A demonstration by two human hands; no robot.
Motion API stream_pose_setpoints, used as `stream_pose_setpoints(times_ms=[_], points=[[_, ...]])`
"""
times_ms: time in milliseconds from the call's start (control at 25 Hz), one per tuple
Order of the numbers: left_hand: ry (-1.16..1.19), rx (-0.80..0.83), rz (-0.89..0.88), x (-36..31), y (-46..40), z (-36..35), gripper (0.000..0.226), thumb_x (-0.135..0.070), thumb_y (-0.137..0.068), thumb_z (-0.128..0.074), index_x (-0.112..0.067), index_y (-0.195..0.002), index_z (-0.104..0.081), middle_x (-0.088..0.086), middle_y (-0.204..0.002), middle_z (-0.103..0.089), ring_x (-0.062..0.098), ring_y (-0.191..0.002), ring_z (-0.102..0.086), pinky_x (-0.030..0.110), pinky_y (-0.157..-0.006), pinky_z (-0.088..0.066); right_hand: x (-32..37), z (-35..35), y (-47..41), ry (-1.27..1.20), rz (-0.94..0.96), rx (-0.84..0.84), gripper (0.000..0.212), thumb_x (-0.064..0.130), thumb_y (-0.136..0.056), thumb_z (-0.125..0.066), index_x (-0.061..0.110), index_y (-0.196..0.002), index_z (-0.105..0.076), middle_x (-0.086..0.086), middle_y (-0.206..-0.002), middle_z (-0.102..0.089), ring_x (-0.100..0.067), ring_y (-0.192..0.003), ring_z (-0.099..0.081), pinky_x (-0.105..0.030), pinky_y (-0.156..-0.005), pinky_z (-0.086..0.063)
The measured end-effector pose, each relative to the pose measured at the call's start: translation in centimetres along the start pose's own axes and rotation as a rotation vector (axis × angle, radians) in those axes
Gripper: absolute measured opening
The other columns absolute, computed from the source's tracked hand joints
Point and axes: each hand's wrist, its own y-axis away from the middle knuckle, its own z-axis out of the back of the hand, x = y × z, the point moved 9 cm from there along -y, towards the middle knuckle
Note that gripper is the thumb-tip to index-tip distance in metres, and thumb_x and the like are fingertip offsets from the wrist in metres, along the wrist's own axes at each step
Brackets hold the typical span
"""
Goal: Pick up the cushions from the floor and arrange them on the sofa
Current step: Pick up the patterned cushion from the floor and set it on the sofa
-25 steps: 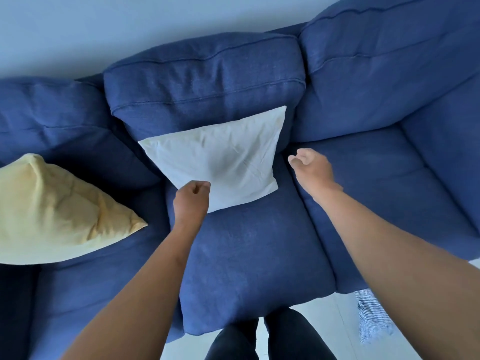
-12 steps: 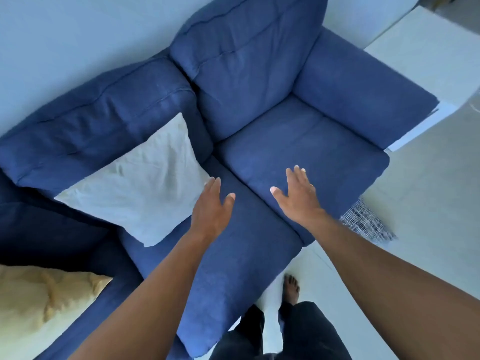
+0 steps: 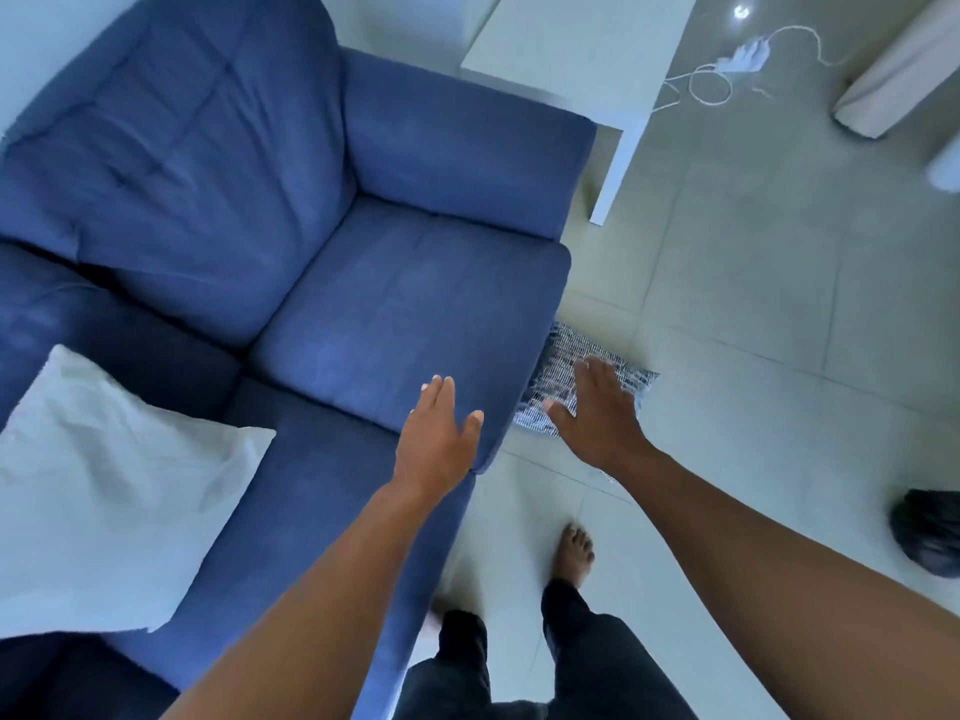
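Note:
A white cushion (image 3: 98,485) leans on the blue sofa (image 3: 405,304) at the left, against the backrest. A cushion with a black-and-white woven pattern (image 3: 566,371) lies on the floor, tucked against the sofa's right front corner and partly hidden by my right hand. My right hand (image 3: 597,407) hovers over that patterned cushion with its fingers spread and nothing in it. Over the front edge of the right seat, my left hand (image 3: 441,439) is open and empty too.
A white side table (image 3: 571,59) stands beside the sofa's right arm. A white cable and plug (image 3: 727,70) lie on the tiled floor beyond it. A dark object (image 3: 924,532) sits on the floor at the right edge. My bare feet stand at the sofa's front.
Both hands have let go of the white cushion and opened. The view has swung right, the yellow cushion has left the frame, and my right hand now reaches over the patterned cushion on the floor.

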Motion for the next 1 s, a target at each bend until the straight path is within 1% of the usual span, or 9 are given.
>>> stream_pose_setpoints(times_ms=[200, 280, 400, 600, 760, 840, 1000], points=[[-0.042, 0.061, -0.057, -8.4, -2.4, -5.5, 0.074, -0.04, -0.111, -0.048, -0.008, -0.17, -0.017, 0.008, -0.18, -0.013, 0.022, -0.167, -0.007, 0.04, -0.131, -0.017, -8.1, 4.7, -0.4, -0.035, -0.047, -0.04, 0.073, 0.048, -0.104, -0.055, 0.007, -0.16, -0.029, -0.015, -0.173, -0.019, -0.032, -0.163, -0.01, -0.057, -0.125, -0.022], [-0.065, 0.084, -0.073, -10.8, -3.8, -7.3, 0.075, -0.04, -0.111, -0.049, -0.008, -0.17, -0.017, 0.008, -0.18, -0.013, 0.022, -0.167, -0.008, 0.039, -0.131, -0.016, -10.9, 6.2, -1.2, -0.05, -0.084, -0.046, 0.074, 0.048, -0.104, -0.055, 0.006, -0.16, -0.029, -0.015, -0.172, -0.02, -0.033, -0.163, -0.009, -0.057, -0.124, -0.022], [-0.082, 0.115, -0.077, -12.2, -5.5, -8.5, 0.076, -0.04, -0.11, -0.05, -0.007, -0.17, -0.017, 0.011, -0.18, -0.013, 0.024, -0.167, -0.01, 0.035, -0.132, -0.012, -12.5, 7.4, -2.1, -0.073, -0.103, -0.048, 0.073, 0.046, -0.105, -0.055, 0.004, -0.159, -0.029, -0.017, -0.172, -0.021, -0.035, -0.163, -0.008, -0.057, -0.124, -0.022], [-0.146, 0.196, -0.066, -13.7, -11.1, -10.2, 0.076, -0.042, -0.11, -0.049, -0.009, -0.171, -0.016, 0.01, -0.18, -0.012, 0.025, -0.167, -0.01, 0.039, -0.131, -0.014, -15.4, 8.7, -5.6, -0.134, -0.193, -0.041, 0.077, 0.047, -0.106, -0.053, 0.005, -0.163, -0.023, -0.017, -0.174, -0.016, -0.034, -0.163, -0.007, -0.055, -0.126, -0.021], [-0.194, 0.276, -0.109, -15.9, -16.5, -11.8, 0.076, -0.043, -0.111, -0.046, -0.008, -0.17, -0.016, 0.011, -0.18, -0.013, 0.026, -0.167, -0.011, 0.042, -0.132, -0.017, -17.9, 9.3, -9.6, -0.206, -0.278, -0.036, 0.081, 0.047, -0.107, -0.051, 0.006, -0.166, -0.014, -0.014, -0.177, -0.006, -0.03, -0.165, 0.0, -0.054, -0.129, -0.014], [-0.223, 0.304, -0.107, -16.2, -19.7, -13.2, 0.075, -0.043, -0.111, -0.046, -0.007, -0.17, -0.017, 0.011, -0.179, -0.015, 0.025, -0.166, -0.013, 0.043, -0.132, -0.02, -19.2, 8.6, -12.6, -0.23, -0.306, -0.032, 0.081, 0.046, -0.107, -0.05, 0.006, -0.166, -0.013, -0.014, -0.177, -0.005, -0.03, -0.165, 0.0, -0.054, -0.129, -0.013], [-0.269, 0.375, -0.043, -15.7, -24.6, -17.4, 0.074, -0.043, -0.11, -0.046, -0.007, -0.169, -0.02, 0.012, -0.178, -0.02, 0.027, -0.165, -0.019, 0.047, -0.13, -0.022, -23.1, 4.6, -16.8, -0.301, -0.403, 0.015, 0.08, 0.047, -0.108, -0.049, 0.006, -0.167, -0.013, -0.015, -0.177, -0.005, -0.029, -0.165, 0.0, -0.051, -0.13, -0.011]])
